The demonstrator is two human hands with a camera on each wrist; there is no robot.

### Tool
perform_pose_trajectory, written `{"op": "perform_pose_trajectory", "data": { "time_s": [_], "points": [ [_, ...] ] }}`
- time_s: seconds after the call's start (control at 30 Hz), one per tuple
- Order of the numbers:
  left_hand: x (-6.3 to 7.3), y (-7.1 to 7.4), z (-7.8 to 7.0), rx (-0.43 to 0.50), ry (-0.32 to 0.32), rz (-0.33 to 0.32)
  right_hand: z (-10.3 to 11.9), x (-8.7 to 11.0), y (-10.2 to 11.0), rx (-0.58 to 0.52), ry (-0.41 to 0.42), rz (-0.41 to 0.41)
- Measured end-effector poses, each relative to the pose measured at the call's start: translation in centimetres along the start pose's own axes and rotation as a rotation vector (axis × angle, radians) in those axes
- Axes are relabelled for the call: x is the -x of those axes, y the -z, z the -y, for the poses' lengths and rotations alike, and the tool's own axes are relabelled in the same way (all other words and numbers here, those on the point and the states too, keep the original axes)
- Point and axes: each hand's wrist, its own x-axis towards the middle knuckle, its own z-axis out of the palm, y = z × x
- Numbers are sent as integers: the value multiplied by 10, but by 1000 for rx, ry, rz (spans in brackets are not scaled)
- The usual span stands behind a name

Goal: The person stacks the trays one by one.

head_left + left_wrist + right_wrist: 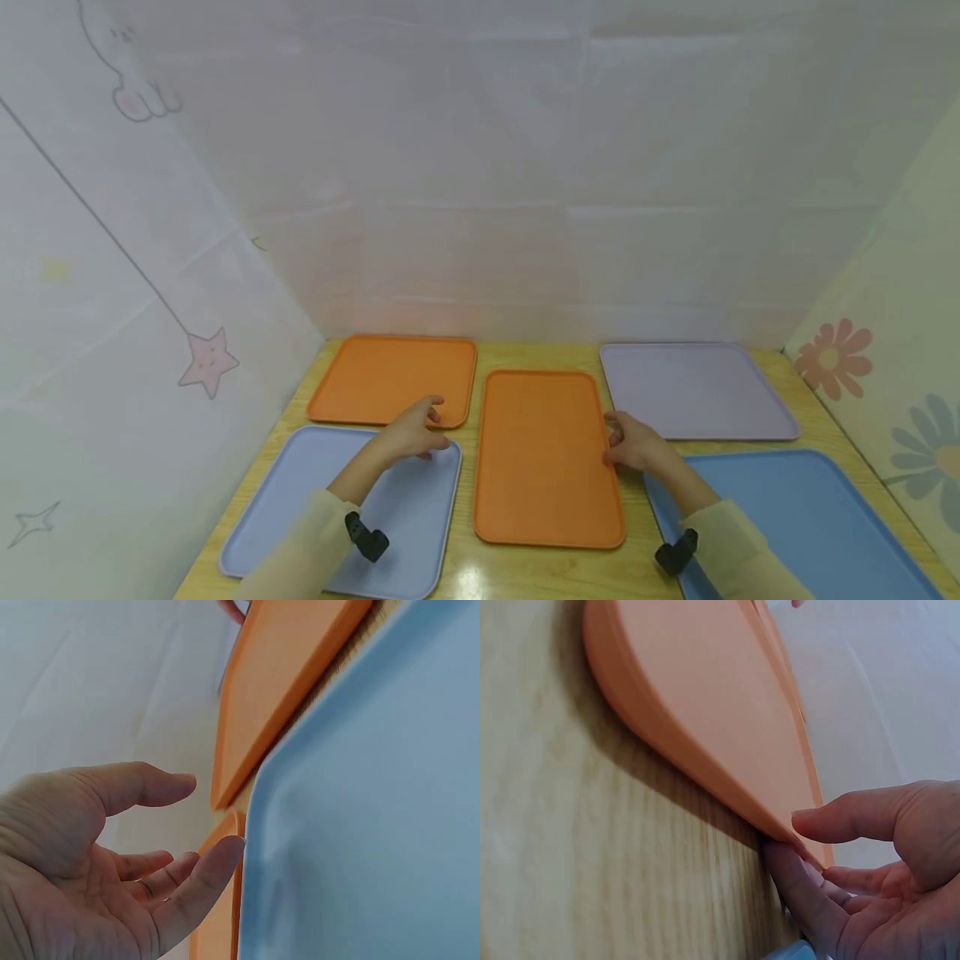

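Observation:
An orange tray (547, 458) lies in the middle of the table, its long side pointing away from me. My right hand (637, 442) pinches its right edge; in the right wrist view the thumb is above the orange rim (705, 780) and a finger below it. My left hand (412, 429) is held over the far right corner of a pale blue tray (405, 517), fingers loosely bent and nothing in them. The left wrist view shows the thumb and fingers (202, 877) spread apart beside that pale blue tray (375, 825).
Another orange tray (397, 375) lies at the back left, beyond the pale blue one. On the right are a lilac tray (697, 392) at the back and a larger blue tray (795, 517) in front. White sheeting (525, 208) hangs around the wooden table (517, 575).

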Motion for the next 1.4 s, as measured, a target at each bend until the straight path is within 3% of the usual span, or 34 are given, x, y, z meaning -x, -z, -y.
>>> {"op": "perform_pose_trajectory", "data": {
  "time_s": [0.2,0.4,0.73,1.17,1.4],
  "points": [
    [22,31,21,-25,68,-58,0,4,-5,-110,-24,1],
    [35,57,37,-40,84,-79,1,4,-4,-199,-58,12],
    [40,87,64,-130,81,-117,1,4,-3,-258,-80,30],
    [45,131,108,-328,190,-213,1,5,-8,-233,-67,18],
    [53,139,115,-374,252,-223,2,4,-9,-213,-49,2]
  ]
}}
